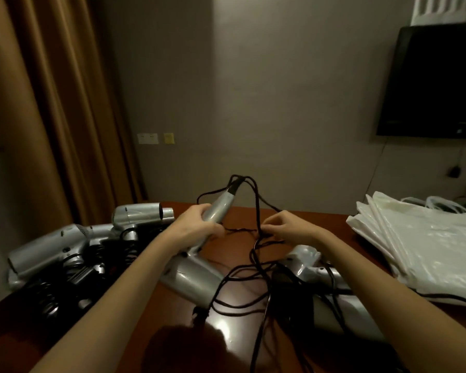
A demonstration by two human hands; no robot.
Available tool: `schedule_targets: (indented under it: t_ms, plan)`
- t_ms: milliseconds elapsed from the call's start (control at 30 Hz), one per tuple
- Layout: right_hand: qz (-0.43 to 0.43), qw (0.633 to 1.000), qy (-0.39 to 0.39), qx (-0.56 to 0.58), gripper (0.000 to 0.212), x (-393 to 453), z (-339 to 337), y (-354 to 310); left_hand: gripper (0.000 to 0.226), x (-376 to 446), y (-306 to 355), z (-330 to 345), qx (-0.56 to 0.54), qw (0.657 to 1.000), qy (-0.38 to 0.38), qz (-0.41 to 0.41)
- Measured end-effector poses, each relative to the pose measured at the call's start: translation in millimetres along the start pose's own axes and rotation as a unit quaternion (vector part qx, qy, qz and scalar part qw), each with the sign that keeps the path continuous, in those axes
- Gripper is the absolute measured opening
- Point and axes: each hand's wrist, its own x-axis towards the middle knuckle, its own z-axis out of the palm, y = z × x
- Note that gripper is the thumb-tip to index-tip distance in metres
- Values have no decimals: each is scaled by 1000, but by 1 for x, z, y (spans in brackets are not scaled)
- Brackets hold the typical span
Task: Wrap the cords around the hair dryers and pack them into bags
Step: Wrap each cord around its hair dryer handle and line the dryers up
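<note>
**Cord-wrapping stage, nothing bagged yet**

Over the middle of the brown table (307, 219), I've got the left hand (197, 224) clamped around the handle of a silver hair dryer (218, 211), with the right hand (283, 227) pinching its black cord (256, 200) just beside it. So both hands are closed on something, neither is free.

Step-wise I'd call this the start of the wrap: the cord is mostly loose, looping off the handle tip and trailing down into a tangle over the table. Next move, as I read it, needs the right hand to feed the cord round the handle while the left keeps the dryer steady, and probably to tease that line out of the other cords first.

Orientation: the handle's long axis runs diagonally, with its cord end pointing up and away to the right and the body down near the table.

More dryers (73, 249) sit piled at left, and the white plastic bags (425, 238) are stacked at right, well apart from the hands.
</note>
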Motion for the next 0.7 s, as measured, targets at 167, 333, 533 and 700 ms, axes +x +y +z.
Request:
schedule_targets:
  t_ms: [167, 333, 533, 700]
  plan:
    - [-28, 995, -12, 97, 23, -11, 0, -10, 36, 16, 11, 35, -176, 984, 2, -11]
    - [-50, 994, 55, 78, 18, -12, 6, -11, 37, 27, 32, 60, -267, 962, -48, 0]
    - [-22, 997, 41, -68, 18, -14, -10, 3, 36, 37, 38, 67, -238, 971, -27, -26]
    - [7, 993, 5, -117, 27, -13, -24, 17, 29, 41, 35, 56, -259, 965, 28, -20]
